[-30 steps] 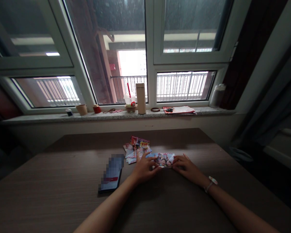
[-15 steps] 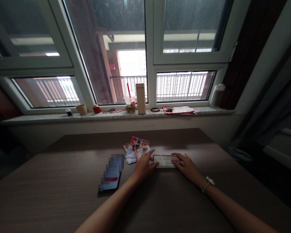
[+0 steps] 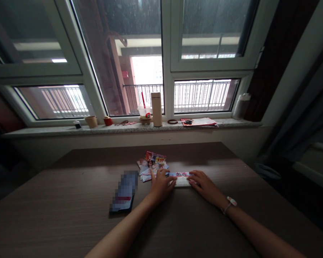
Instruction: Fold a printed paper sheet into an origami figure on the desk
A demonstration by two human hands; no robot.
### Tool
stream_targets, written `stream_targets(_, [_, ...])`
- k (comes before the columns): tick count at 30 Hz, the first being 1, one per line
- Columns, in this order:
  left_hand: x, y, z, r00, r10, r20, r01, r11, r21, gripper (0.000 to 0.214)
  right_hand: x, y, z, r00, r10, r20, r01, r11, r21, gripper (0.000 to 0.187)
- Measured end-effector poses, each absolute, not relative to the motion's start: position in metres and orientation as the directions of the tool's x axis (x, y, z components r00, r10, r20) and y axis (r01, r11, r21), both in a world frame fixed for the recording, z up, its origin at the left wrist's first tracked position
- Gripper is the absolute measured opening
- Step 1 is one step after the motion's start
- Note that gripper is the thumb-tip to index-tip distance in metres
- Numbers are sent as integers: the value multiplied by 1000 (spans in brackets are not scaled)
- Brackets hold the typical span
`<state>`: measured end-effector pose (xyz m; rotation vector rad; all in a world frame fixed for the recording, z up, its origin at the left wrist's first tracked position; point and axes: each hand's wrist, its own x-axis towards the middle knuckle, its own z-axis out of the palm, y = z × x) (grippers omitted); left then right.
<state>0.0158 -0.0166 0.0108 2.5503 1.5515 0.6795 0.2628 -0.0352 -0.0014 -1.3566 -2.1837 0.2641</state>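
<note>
A folded sheet of printed paper (image 3: 182, 181) lies on the table between my hands. Its near part is white, and a coloured printed strip shows along the far edge. My left hand (image 3: 161, 185) grips its left end with thumb and fingers. At the right end my right hand (image 3: 206, 187) pinches the paper, fingers bent over the far edge and thumb on the near side. Just behind my left hand is a loose pile of colourful printed papers (image 3: 152, 164), partly covered by the fingers. A phone (image 3: 124, 191) lies left of my left forearm.
The brown table (image 3: 70, 190) reaches toward a stone windowsill (image 3: 123, 128). Along the sill stand a paper cup (image 3: 90, 122), a red container (image 3: 107, 121), a beige flask (image 3: 156, 109), a drink cup with a straw (image 3: 144, 110), flat papers (image 3: 201, 122) and a whitish bottle (image 3: 241, 106).
The paper's far edge has been turned, so a coloured strip now shows where a red-bordered white side was. My fingers have drawn in closer over both ends.
</note>
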Motion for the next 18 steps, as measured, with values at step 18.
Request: stream_targets(18, [11, -17, 10, 458, 826, 329, 804, -543, 243, 29, 264, -39, 1, -379, 869, 320, 787, 484, -383, 35])
